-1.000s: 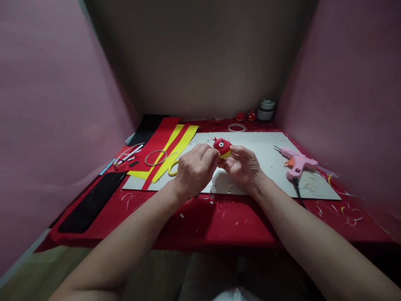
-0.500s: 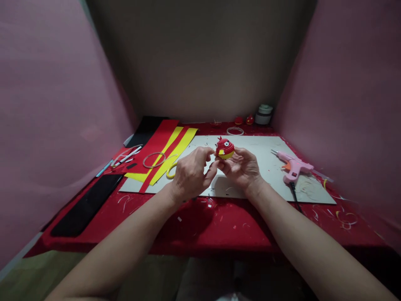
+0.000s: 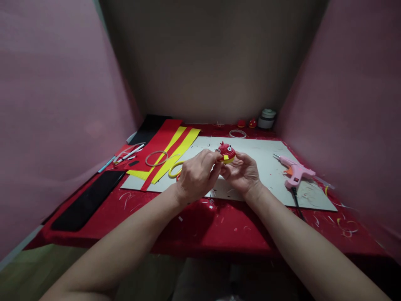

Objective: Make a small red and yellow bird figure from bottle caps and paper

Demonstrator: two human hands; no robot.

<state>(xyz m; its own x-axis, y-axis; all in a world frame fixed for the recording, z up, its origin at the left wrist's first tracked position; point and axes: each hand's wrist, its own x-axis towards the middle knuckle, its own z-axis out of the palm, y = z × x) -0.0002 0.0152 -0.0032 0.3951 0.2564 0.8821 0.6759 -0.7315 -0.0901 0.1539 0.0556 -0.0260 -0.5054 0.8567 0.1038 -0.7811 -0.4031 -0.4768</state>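
Note:
Between my two hands, above the white board, is a small red and yellow paper bird figure. It has white eyes with black marks, a yellow beak piece and a red tuft on top. My right hand grips the bird from the right and below, fingers curled round it. My left hand is closed at the bird's left side, thumb and fingertips pinched against it. Whether those fingertips hold a small piece too, I cannot make out.
A pink glue gun lies on the board's right side. To the left are red and yellow corrugated paper sheets, yellow-handled scissors and a black phone. Two small red figures and a lidded jar stand at the back.
The bird has turned slightly and sits a little lower and to the right. My left hand has moved right, its fingers closing against the bird's side. The camera view has shifted slightly.

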